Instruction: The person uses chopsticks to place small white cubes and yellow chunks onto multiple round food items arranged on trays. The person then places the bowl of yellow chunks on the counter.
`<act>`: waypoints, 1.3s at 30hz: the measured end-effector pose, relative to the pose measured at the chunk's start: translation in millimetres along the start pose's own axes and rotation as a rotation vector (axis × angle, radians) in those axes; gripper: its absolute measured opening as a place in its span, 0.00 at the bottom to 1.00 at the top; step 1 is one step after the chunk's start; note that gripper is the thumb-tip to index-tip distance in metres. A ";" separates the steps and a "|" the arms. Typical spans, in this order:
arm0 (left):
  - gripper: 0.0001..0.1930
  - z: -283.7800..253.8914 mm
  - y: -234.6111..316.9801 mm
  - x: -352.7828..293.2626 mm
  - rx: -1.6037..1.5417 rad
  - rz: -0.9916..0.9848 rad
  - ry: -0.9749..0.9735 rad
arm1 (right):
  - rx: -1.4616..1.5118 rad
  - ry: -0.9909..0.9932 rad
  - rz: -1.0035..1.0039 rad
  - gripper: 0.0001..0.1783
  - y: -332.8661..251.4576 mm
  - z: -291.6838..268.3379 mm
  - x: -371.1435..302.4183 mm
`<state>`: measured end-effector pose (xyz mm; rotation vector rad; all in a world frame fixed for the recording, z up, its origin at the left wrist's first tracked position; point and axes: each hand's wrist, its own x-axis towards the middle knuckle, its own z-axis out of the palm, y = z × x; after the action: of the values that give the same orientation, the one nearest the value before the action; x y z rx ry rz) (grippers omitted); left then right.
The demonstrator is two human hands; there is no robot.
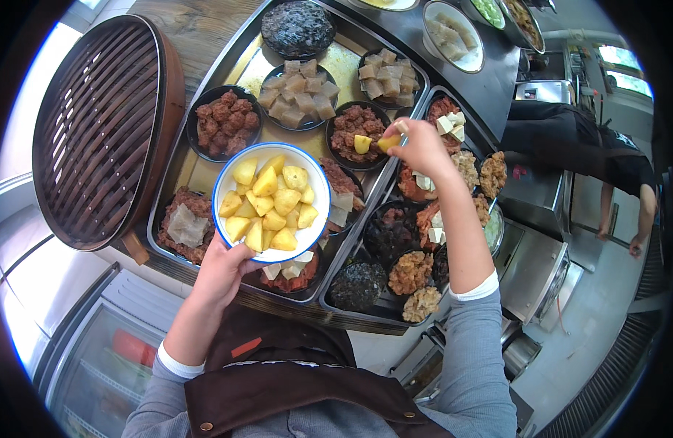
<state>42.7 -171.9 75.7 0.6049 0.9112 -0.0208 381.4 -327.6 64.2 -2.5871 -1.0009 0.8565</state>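
Note:
My left hand [223, 269] grips the lower left side of a white bowl [318, 232] with a blue rim, full of yellow potato chunks [274, 197]. Between the fingertips of my right hand [424, 148] is a single potato chunk [388, 142]. That hand hovers at the right edge of a black bowl [355, 167] of reddish-brown meat pieces [349, 125]. One potato chunk [362, 144] rests on this meat. The white bowl covers part of the tray [252, 69] and some bowls below it.
Around these, black bowls hold meat [225, 123], grey-brown jelly cubes [296, 95] and dark seaweed [298, 29]. A second tray [335, 308] carries fried pieces [411, 271] and tofu cubes [451, 124]. A slatted brown basket [103, 131] stands left. Another person [592, 139] is at the right.

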 end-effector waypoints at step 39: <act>0.33 7.6 -4.5 -1.3 0.004 -0.001 0.015 | 0.017 0.048 -0.312 0.14 1.6 21.2 23.3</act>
<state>46.3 -179.7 77.9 0.6092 0.9263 -0.0191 383.5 -312.8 36.4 -2.3381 -1.3294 0.7145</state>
